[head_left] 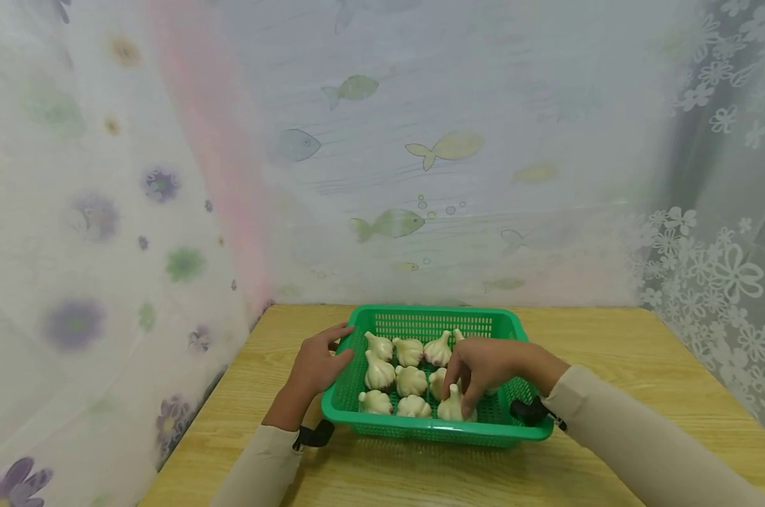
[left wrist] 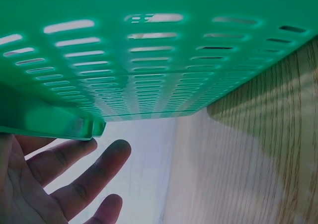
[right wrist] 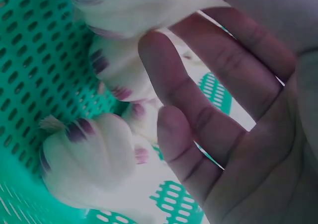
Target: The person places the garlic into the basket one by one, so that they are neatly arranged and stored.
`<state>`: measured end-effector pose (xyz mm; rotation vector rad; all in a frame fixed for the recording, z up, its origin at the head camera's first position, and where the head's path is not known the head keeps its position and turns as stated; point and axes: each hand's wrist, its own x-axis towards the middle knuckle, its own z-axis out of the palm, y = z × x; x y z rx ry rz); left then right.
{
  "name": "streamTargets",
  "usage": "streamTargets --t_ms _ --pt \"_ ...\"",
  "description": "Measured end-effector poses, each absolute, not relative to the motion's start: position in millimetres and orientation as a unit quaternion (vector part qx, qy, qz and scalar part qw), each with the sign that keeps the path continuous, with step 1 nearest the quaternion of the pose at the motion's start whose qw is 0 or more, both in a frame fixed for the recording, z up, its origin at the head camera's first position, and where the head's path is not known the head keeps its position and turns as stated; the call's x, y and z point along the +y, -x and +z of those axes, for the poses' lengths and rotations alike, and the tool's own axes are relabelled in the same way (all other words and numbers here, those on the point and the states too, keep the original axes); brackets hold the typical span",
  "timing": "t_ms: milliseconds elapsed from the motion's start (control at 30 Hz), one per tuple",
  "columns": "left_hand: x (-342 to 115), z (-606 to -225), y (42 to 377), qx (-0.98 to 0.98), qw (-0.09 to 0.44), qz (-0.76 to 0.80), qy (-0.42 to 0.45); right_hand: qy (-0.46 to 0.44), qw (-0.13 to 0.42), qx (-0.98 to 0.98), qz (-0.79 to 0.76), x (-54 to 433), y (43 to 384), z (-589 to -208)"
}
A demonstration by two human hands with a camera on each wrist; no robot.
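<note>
A green plastic basket (head_left: 420, 431) with slotted walls holds several white garlic bulbs (head_left: 410, 381) in rows. At its left rim is my left hand (head_left: 317, 359), thumb over the edge and the other fingers (left wrist: 97, 177) spread beneath it in the left wrist view. My right hand (head_left: 486, 366) reaches inside from the right and grips a garlic bulb (head_left: 450, 408) in the front row between thumb and fingers. That bulb (right wrist: 134, 8) fills the top of the right wrist view, its stem end toward the hand. The palm partly covers bulbs on the basket's right side.
The basket stands on a wood-grain table (head_left: 585, 359). Behind the table hangs a pale curtain (head_left: 382, 176) printed with fish, and a flowered sheet (head_left: 103, 246) lines the left. Black straps (head_left: 315, 434) circle both wrists.
</note>
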<state>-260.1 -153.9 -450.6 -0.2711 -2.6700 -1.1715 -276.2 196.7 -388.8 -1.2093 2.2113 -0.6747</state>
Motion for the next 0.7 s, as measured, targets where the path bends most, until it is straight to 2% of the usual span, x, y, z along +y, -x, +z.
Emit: streamTargets --t_ms 700 --pt "-152.9 -454.0 264.1 -0.906 0.112 -0.397 0.097 0.418 0.264 0.837 -0.233 192.5 274.8 -398.7"
